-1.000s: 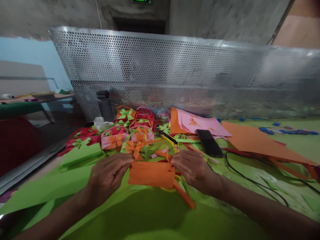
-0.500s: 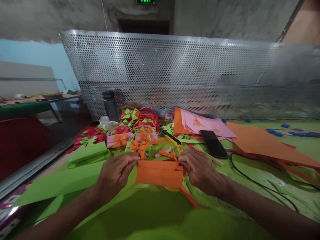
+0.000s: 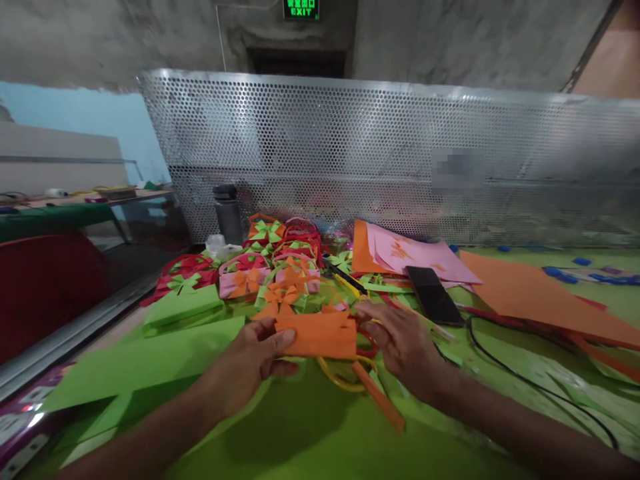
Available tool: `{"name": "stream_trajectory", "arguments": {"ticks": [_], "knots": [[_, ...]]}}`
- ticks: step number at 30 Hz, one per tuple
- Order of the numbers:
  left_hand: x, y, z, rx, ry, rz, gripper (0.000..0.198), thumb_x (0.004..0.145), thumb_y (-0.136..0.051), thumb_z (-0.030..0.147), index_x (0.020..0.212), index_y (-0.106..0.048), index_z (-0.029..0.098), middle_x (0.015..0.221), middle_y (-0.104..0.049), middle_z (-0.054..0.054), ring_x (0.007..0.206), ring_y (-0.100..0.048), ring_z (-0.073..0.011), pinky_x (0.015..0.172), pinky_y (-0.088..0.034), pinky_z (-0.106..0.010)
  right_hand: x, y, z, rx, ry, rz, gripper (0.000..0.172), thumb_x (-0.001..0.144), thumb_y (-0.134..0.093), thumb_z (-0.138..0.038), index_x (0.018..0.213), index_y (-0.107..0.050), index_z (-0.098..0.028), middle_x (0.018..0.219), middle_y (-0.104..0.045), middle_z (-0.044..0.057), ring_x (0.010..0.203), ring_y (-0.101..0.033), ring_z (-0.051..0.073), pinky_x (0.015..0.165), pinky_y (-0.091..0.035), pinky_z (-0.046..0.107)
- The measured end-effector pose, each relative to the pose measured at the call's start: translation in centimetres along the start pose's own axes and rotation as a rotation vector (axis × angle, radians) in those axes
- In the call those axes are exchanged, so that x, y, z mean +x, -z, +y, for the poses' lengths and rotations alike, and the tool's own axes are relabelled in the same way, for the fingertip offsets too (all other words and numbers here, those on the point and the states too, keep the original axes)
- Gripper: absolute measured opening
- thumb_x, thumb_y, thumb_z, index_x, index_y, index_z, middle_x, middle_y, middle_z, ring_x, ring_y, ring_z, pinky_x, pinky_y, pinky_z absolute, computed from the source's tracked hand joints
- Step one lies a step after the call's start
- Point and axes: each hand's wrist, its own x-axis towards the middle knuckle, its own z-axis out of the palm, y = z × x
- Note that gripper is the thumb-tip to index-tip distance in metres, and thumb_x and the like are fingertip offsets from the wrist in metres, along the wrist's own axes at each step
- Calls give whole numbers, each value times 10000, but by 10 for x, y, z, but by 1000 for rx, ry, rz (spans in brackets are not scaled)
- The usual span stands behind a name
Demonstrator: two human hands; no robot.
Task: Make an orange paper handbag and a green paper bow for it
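A small orange paper bag (image 3: 320,337) is held up in front of me. My left hand (image 3: 255,353) is closed on its left end, thumb across the front and the other fingers behind. By the bag's upper right corner is my right hand (image 3: 400,340), its fingers loosely bent and apart; whether the fingertips touch the paper is unclear. Below the bag lies a yellow loop handle (image 3: 343,380), partly hidden, with a red loop (image 3: 370,347) near it. An orange strip (image 3: 379,397) slants down from there. A yellow-and-black cutter (image 3: 350,280) lies just behind.
Several finished paper bags with bows (image 3: 245,280) are grouped behind the left hand. Green sheets (image 3: 145,360) lie to the left. A black phone (image 3: 434,297), pink sheets (image 3: 420,257), an orange sheet (image 3: 540,293) and a black cable (image 3: 530,373) lie right. A dark bottle (image 3: 229,217) stands by the perforated metal screen (image 3: 310,147).
Both hands pinched the bag's top corners before. Now my left hand grips its left end with the thumb in front, and the right hand has loosened. The bag's handle strip no longer stands up.
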Motion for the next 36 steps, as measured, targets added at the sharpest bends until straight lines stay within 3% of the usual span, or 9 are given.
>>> {"name": "stream_trajectory", "arguments": {"ticks": [6, 12, 15, 19, 24, 26, 30, 36], "knots": [[3, 2, 1, -70, 0, 54, 346, 681, -702, 124, 933, -475, 197, 909, -634, -5, 704, -660, -149, 527, -583, -278, 8, -2, -7, 610, -472, -3, 157, 816, -551, -313, 901, -590, -187, 844, -666, 35, 761, -624, 147, 661, -493, 259], [-2, -1, 1, -20, 18, 33, 373, 653, -729, 166, 943, -495, 183, 927, -653, -29, 730, -669, -171, 538, -576, -279, 12, -5, -15, 945, -651, -24, 173, 727, -641, -307, 836, -599, -178, 795, -659, 4, 697, -607, 116, 630, -486, 238], [-3, -3, 2, 33, 42, -69, 375, 666, -730, 249, 961, -516, 157, 907, -677, -61, 692, -680, -182, 536, -556, -257, 11, -6, -16, 955, -644, -24, 154, 739, -628, -294, 844, -589, -188, 807, -665, 6, 730, -619, 127, 647, -492, 246], [-3, -4, 3, 64, 46, -96, 398, 662, -737, 276, 966, -522, 137, 871, -691, -84, 660, -681, -186, 541, -544, -246, 7, -8, -11, 769, -576, 32, 252, 761, -604, -255, 1003, -562, -199, 865, -655, 30, 800, -625, 152, 659, -503, 268], [-4, -2, 1, 77, 30, -126, 370, 697, -710, 251, 991, -522, 127, 905, -685, -113, 678, -675, -190, 565, -544, -263, 1, -6, -7, 448, -374, -8, 275, 824, -553, -265, 1095, -594, -240, 1074, -642, 48, 984, -586, 189, 832, -466, 341], [-4, -1, 0, 72, 21, -131, 353, 704, -704, 241, 989, -526, 133, 906, -684, -108, 680, -676, -188, 567, -546, -260, 0, -4, -7, 405, -302, -37, 283, 834, -547, -277, 1113, -594, -256, 1064, -649, 35, 953, -595, 181, 820, -472, 328], [-4, -1, -2, 51, 11, -97, 350, 693, -712, 201, 982, -526, 134, 933, -674, -102, 672, -673, -176, 576, -555, -263, -1, -4, -7, 425, -266, -70, 435, 756, -648, -300, 1177, -548, -252, 1087, -626, 46, 880, -610, 172, 737, -513, 294], [-6, -6, -3, -45, 23, -77, 333, 691, -712, 172, 950, -507, 128, 909, -670, -101, 660, -669, -167, 595, -555, -265, -2, -8, -3, 228, -168, -78, 535, 673, -694, -183, 1178, -531, -251, 1161, -593, 52, 1013, -563, 196, 843, -482, 342]]}}
